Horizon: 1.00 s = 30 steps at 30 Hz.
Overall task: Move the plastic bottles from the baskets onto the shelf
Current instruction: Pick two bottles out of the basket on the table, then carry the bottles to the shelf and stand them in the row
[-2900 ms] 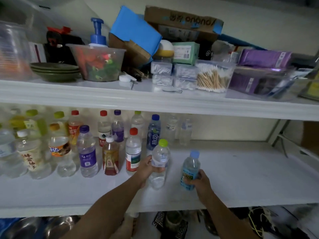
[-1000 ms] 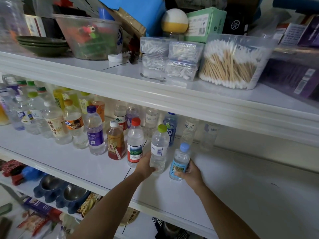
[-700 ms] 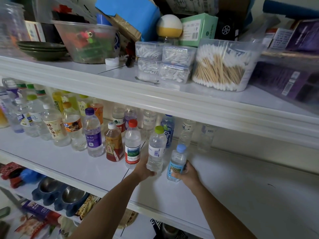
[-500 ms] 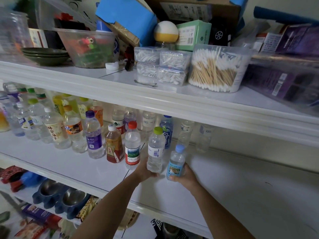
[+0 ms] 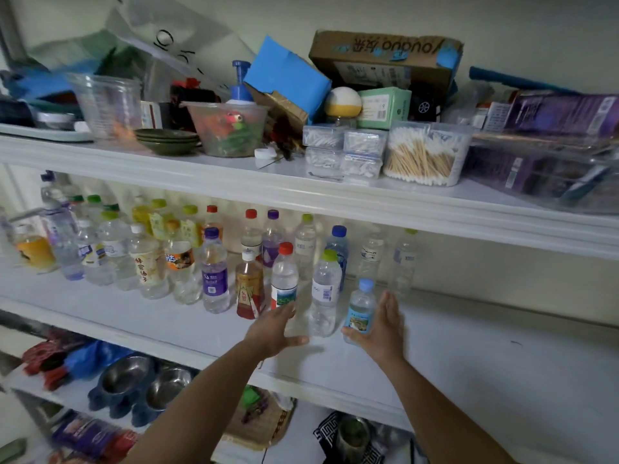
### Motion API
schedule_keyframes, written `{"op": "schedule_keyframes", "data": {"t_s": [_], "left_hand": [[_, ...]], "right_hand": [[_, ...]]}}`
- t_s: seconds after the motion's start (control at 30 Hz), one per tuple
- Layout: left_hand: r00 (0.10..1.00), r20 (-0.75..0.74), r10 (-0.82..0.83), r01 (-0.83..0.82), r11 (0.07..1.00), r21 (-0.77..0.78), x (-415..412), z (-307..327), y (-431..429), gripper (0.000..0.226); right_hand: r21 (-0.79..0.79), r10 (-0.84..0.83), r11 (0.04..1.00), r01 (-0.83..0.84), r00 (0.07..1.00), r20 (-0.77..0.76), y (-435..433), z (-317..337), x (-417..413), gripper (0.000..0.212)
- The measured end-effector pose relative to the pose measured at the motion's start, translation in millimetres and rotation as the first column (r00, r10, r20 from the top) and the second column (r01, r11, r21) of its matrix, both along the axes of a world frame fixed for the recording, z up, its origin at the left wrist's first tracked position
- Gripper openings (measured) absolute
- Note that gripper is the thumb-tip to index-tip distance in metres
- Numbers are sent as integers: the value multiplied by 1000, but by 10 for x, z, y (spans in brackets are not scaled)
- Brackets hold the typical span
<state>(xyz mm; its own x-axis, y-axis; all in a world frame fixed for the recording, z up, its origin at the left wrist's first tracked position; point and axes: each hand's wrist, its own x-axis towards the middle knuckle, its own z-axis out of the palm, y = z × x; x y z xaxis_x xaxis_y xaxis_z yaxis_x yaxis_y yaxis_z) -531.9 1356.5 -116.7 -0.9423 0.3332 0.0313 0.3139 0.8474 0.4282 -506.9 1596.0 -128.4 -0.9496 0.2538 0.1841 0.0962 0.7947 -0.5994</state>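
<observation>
A clear bottle with a green cap (image 5: pixel 324 296) and a small bottle with a light blue cap (image 5: pixel 361 311) stand upright on the white middle shelf (image 5: pixel 485 356). My left hand (image 5: pixel 276 331) is open just left of the green-capped bottle, fingers spread, holding nothing. My right hand (image 5: pixel 385 326) is open around the right side of the small bottle, thumb near its base, palm off it. Several other plastic bottles (image 5: pixel 214 272) stand in rows to the left along the shelf.
The upper shelf (image 5: pixel 301 192) overhangs the bottles and carries bowls, boxes and a tub of cotton swabs (image 5: pixel 422 155). Below are metal pet bowls (image 5: pixel 144 383) and bags. The middle shelf's right half is bare white surface.
Both hands have let go of their bottles and opened, drawing slightly back. The two bottles now stand free on the shelf. The view has tilted up a little.
</observation>
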Motion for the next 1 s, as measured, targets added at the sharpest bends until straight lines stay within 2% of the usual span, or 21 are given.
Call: {"op": "schedule_keyframes", "data": {"t_s": [0.1,0.17,0.23,0.4,0.5,0.57,0.63,0.73,1.0], "left_hand": [[992,-122,-24,1,982,-191,135,68,-312,100],[988,-149,-34,-10,958,-286,253,124,-543,103],[986,-162,-29,-32,931,-364,406,176,-811,104],[981,-184,58,-135,889,-438,921,266,-1703,107],[969,-177,171,-235,855,-463,1278,268,-2354,99],[949,-168,268,-316,821,-475,1540,243,-2818,96],[910,-149,388,-410,782,-469,1908,255,-3336,103],[856,-152,494,-506,739,-445,2362,266,-3911,109],[540,-152,828,-788,433,-437,3945,264,-5264,109]], "right_hand": [[114,-2,993,9,998,-59,-179,81,229,133],[253,46,967,-31,997,-56,-359,136,390,135],[328,114,940,-99,993,-28,-620,191,542,135],[424,330,850,-313,943,35,-1579,289,820,124],[423,457,785,-452,884,96,-2296,297,911,111],[413,544,725,-551,826,147,-2820,311,966,109],[434,639,626,-647,746,189,-3428,311,1046,109],[463,722,520,-718,659,211,-4129,337,1184,110],[459,922,145,-876,288,257,-6059,438,1955,110]]}}
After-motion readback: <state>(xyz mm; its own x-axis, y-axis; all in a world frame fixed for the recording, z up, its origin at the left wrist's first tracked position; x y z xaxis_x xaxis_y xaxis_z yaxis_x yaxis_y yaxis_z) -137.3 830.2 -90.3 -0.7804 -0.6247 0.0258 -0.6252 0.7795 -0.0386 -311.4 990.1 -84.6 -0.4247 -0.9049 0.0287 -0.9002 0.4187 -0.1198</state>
